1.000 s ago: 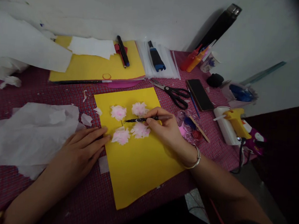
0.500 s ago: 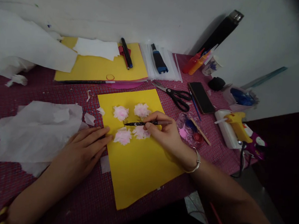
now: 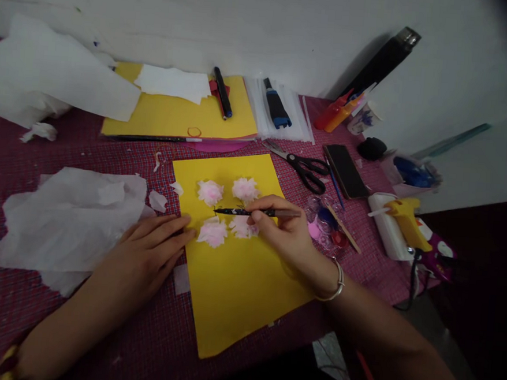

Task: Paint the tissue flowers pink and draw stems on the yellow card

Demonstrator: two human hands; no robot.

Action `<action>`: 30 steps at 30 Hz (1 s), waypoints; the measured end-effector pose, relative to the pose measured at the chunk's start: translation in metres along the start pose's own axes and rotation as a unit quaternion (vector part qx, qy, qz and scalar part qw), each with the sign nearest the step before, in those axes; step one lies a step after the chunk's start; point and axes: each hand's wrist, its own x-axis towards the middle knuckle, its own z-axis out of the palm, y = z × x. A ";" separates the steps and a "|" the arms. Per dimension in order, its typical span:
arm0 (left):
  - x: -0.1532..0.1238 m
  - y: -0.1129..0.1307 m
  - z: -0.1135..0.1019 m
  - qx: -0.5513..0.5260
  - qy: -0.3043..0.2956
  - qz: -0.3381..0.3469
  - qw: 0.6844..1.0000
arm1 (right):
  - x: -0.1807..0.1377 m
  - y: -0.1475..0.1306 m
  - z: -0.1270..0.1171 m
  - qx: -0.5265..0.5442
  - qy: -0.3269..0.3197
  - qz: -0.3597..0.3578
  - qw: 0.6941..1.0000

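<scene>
A sheet of yellow paper (image 3: 229,292) lies before me with several pink-and-white tissue paper flowers (image 3: 213,232) on its upper half. My right hand (image 3: 283,227) is closed around a dark pen (image 3: 252,212), held nearly level. Its tip touches or hovers just over the yellow sheet between the flowers, where small dark marks show. My right fingers partly cover the lower right flower (image 3: 243,226). Flat at the sheet's left edge rests my left hand (image 3: 153,252), fingers stretched out and fingertips on the paper.
White tissue sheets (image 3: 64,223) lie on the left. Black-handled scissors (image 3: 309,171), a phone (image 3: 345,171) and a paint palette (image 3: 320,223) sit to the right, near a yellow glue gun (image 3: 407,224). Another yellow sheet (image 3: 163,111) lies along the wall.
The whole view has shifted slightly, so things appear a little further right. The pen tip stays between the flowers; my left hand still rests at the paper's edge.
</scene>
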 end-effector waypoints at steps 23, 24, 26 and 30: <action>0.001 0.001 -0.001 0.013 0.003 0.022 1.000 | 0.001 0.008 0.009 -0.026 0.005 -0.025 0.999; 0.001 0.001 -0.001 0.012 0.004 0.019 1.000 | 0.001 0.009 0.009 -0.027 0.002 -0.025 0.999; 0.001 0.001 0.000 0.012 0.010 0.017 1.000 | 0.001 0.011 0.010 -0.029 0.002 -0.022 0.999; 0.001 0.000 -0.001 0.016 0.008 0.027 0.999 | 0.002 0.012 0.011 -0.042 0.003 -0.042 0.998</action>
